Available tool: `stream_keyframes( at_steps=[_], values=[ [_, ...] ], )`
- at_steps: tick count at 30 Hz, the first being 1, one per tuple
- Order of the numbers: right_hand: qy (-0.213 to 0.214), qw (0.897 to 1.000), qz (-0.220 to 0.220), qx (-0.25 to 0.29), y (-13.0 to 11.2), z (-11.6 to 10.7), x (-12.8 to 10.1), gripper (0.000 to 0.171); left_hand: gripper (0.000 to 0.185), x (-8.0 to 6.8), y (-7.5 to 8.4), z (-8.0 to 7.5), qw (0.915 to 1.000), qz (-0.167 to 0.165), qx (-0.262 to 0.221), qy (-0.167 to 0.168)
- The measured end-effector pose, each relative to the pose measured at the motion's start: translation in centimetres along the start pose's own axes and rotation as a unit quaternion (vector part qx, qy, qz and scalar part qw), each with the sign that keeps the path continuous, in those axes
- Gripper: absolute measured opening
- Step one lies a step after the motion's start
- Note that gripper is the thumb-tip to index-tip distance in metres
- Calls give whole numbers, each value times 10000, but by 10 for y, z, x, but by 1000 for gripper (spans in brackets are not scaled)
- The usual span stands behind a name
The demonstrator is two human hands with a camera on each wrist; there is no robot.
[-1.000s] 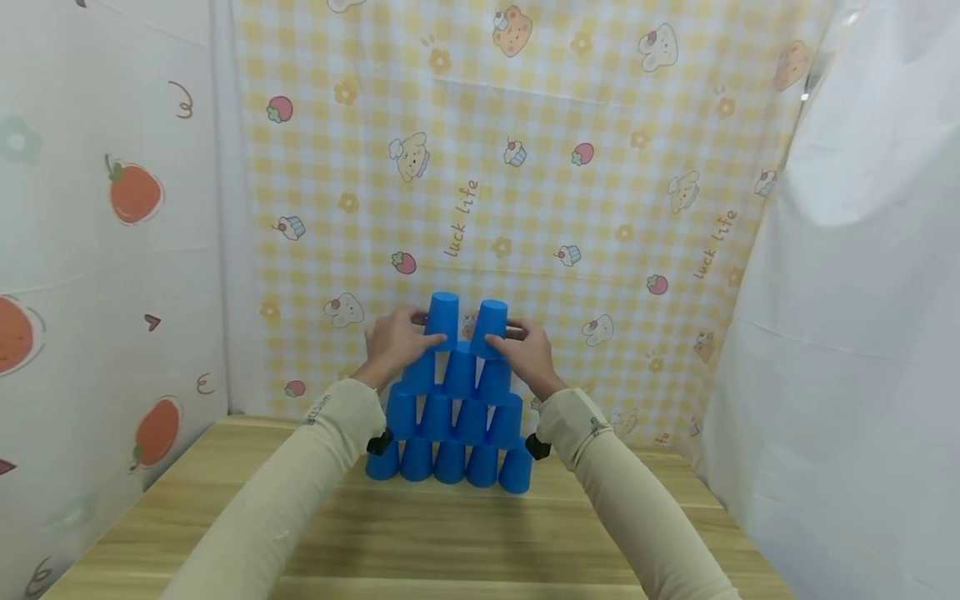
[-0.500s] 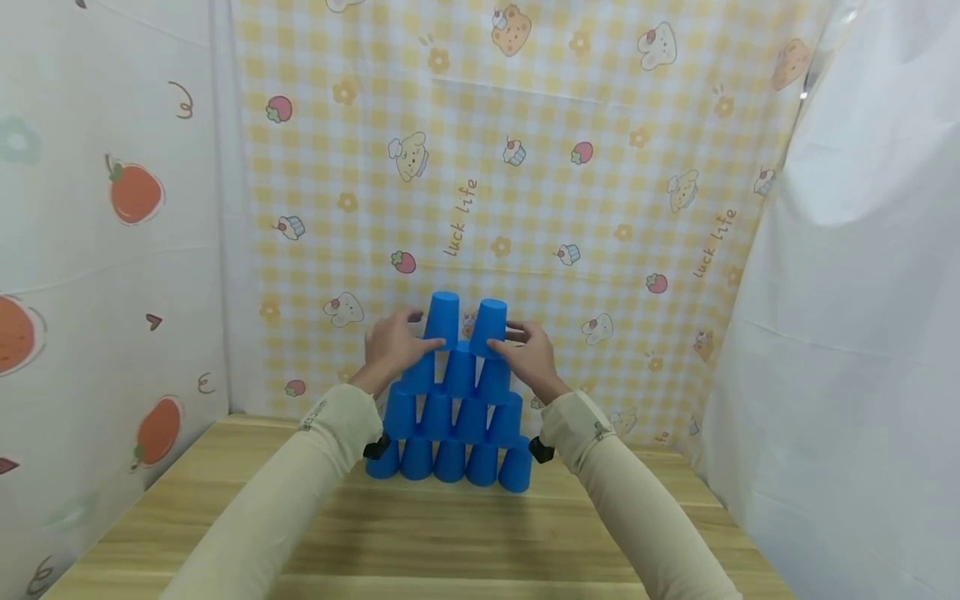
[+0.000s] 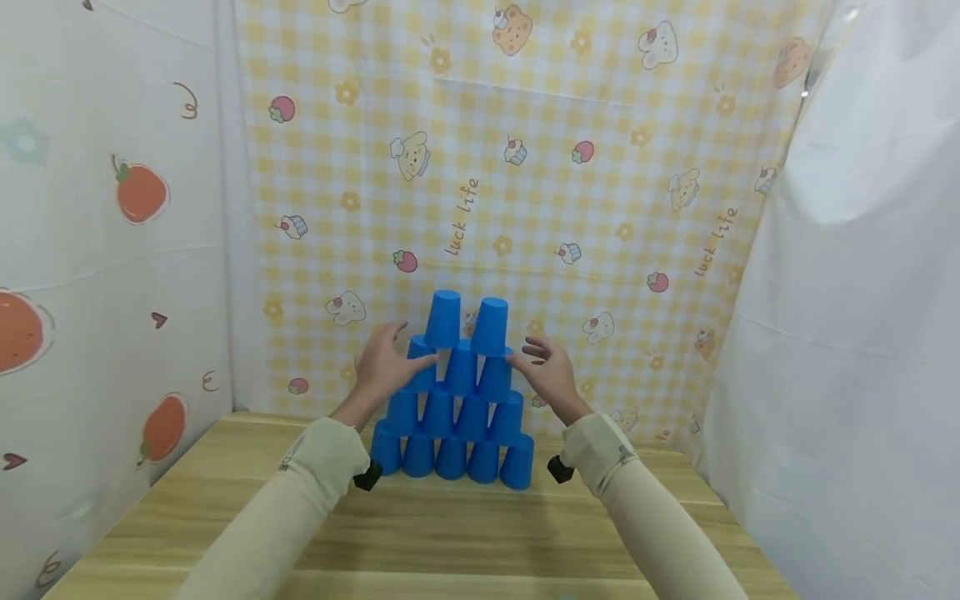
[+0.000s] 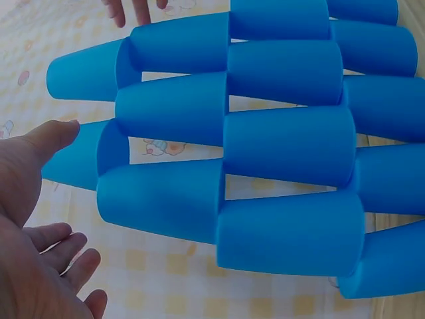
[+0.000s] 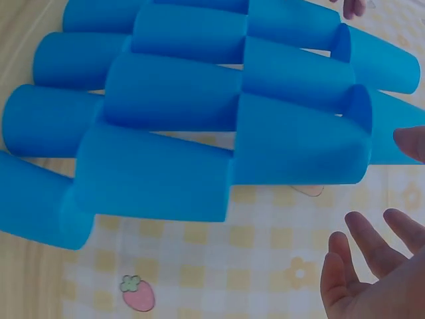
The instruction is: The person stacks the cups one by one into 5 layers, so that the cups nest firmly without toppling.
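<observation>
A pyramid of blue plastic cups point(image 3: 459, 410) stands upside down on the wooden table point(image 3: 450, 533), in rows that narrow upward to two top cups point(image 3: 444, 318) point(image 3: 490, 327). My left hand point(image 3: 382, 367) hovers at the pyramid's left side beside the third row, fingers spread and holding nothing. Its thumb lies close to a cup; I cannot tell whether it touches. My right hand point(image 3: 551, 373) is on the right side, fingers loosely spread, clear of the cups. The left wrist view shows the open palm point(image 4: 26, 226) beside the cups point(image 4: 265, 139). In the right wrist view, spread fingers point(image 5: 372, 266) are apart from the cups point(image 5: 199, 113).
A yellow checked cloth with cartoon prints point(image 3: 525, 192) hangs right behind the pyramid. A white fruit-print sheet point(image 3: 112, 250) closes the left side and a plain white sheet point(image 3: 847, 333) the right. Bare table lies in front of the cups.
Both hands have let go of the two top cups and moved down and outward, fingers now spread. The pyramid stands as before.
</observation>
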State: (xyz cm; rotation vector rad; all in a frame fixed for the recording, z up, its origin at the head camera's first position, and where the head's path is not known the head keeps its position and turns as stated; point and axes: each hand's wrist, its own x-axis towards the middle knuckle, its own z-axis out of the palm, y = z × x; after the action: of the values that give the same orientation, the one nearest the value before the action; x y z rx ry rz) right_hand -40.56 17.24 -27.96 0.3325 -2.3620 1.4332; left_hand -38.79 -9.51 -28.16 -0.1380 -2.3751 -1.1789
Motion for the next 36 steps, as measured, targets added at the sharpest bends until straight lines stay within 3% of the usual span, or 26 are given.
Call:
stream_keyframes(
  at_steps=[10, 17, 25, 36],
  values=[
    [-75, 9996, 262, 20, 12, 2, -28, 52, 83, -23, -21, 3, 9987, -249, -446, 64],
    [-287, 9994, 173, 17, 22, 1, -49, 46, 83, -41, -32, 10, 9952, -588, -783, -79],
    [-717, 9973, 23, 166, 39, -2, -79, 44, 87, -54, -51, 19, 9938, -785, -785, -114],
    [-1658, 9853, 355, 216, 77, -28, -134, 43, 86, -59, -65, 20, 9949, -842, -540, -124]
  ],
)
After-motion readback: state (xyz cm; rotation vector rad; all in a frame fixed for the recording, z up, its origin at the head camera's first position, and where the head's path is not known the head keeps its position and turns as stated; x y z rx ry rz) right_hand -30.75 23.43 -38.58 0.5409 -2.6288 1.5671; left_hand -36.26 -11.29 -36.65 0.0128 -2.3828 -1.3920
